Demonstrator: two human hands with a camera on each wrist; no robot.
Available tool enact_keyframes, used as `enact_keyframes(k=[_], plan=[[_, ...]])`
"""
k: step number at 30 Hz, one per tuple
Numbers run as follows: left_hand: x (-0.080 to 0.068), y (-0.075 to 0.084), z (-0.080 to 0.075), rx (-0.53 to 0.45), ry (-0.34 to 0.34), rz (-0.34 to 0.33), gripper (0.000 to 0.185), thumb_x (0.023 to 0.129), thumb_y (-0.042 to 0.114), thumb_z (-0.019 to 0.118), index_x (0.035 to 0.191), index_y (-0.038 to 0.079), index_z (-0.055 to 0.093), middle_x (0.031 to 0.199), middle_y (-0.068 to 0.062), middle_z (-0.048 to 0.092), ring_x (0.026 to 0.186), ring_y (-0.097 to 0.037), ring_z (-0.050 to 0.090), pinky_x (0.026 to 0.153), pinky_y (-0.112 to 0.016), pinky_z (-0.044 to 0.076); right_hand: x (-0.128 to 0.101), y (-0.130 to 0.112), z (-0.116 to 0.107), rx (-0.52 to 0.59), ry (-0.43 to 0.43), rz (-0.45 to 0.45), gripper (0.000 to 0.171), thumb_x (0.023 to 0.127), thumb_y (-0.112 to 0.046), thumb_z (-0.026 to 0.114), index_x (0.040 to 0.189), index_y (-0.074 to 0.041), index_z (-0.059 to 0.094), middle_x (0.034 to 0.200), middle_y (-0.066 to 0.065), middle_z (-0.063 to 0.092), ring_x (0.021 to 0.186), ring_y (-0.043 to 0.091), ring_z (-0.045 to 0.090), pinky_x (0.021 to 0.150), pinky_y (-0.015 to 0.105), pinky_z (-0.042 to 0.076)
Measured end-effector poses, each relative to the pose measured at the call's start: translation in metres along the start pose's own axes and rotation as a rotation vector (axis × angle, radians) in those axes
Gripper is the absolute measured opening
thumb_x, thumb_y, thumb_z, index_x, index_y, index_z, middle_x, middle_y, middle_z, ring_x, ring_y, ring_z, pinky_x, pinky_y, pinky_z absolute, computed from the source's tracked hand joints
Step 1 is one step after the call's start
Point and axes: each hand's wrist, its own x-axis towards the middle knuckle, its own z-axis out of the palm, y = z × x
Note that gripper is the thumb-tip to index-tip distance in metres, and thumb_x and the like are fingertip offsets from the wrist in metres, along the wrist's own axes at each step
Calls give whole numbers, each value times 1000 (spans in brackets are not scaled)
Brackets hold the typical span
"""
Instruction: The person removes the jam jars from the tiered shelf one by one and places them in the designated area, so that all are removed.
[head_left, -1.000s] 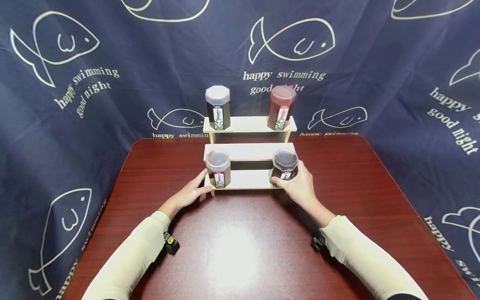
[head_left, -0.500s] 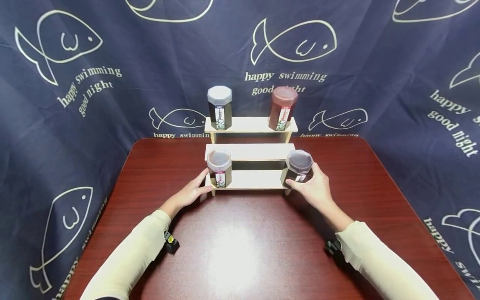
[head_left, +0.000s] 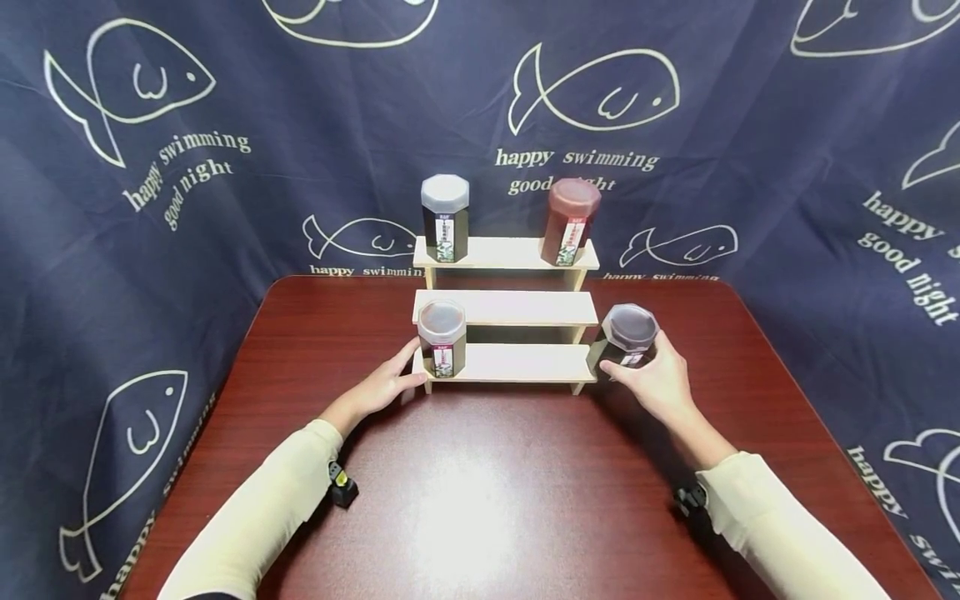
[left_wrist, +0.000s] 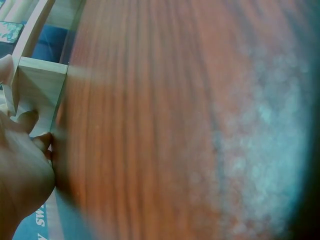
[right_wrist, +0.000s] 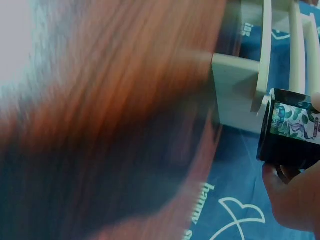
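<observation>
A three-step wooden rack (head_left: 517, 364) stands at the back of the dark red table (head_left: 480, 492). My right hand (head_left: 654, 382) grips a dark jar with a hexagonal lid (head_left: 628, 335) just off the right end of the lowest step; in the right wrist view the jar (right_wrist: 290, 131) sits beside the rack's end (right_wrist: 235, 95). My left hand (head_left: 390, 383) rests against the rack's lower left corner, its fingers touching the wood next to a grey-lidded jar (head_left: 442, 337); the left wrist view shows the fingers (left_wrist: 25, 135) against the rack's corner (left_wrist: 40, 90).
On the top step stand a grey-lidded jar (head_left: 445, 217) at the left and a brown-lidded jar (head_left: 572, 220) at the right. The middle step holds nothing. A blue cloth with fish drawings (head_left: 150, 167) hangs behind and around the table.
My right hand has carried the dark jar rightward off the lowest step to beside the rack's right end. The left hand has stayed at the rack's left corner.
</observation>
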Motion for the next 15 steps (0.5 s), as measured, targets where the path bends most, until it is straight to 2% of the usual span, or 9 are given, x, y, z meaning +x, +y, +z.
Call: enact_keyframes(k=[7,15], plan=[[0,0,-1,-11,5,-9,76,102,24,57,161,1,15,163,-20,24,150,-36,18,120,-55,11,30,14,-7,-28,-11,4,74,73,-26,92,133,-2,56,118,22,67,115,44,60,94,57,45],[0,0,-2,17,-1,-18,77,102,25,58,161,2,16,164,-18,22,150,-36,20,120,-55,14,64,34,-2,-15,-57,25,79,74,-23,90,139,0,51,122,25,64,116,43,58,95,55,43]])
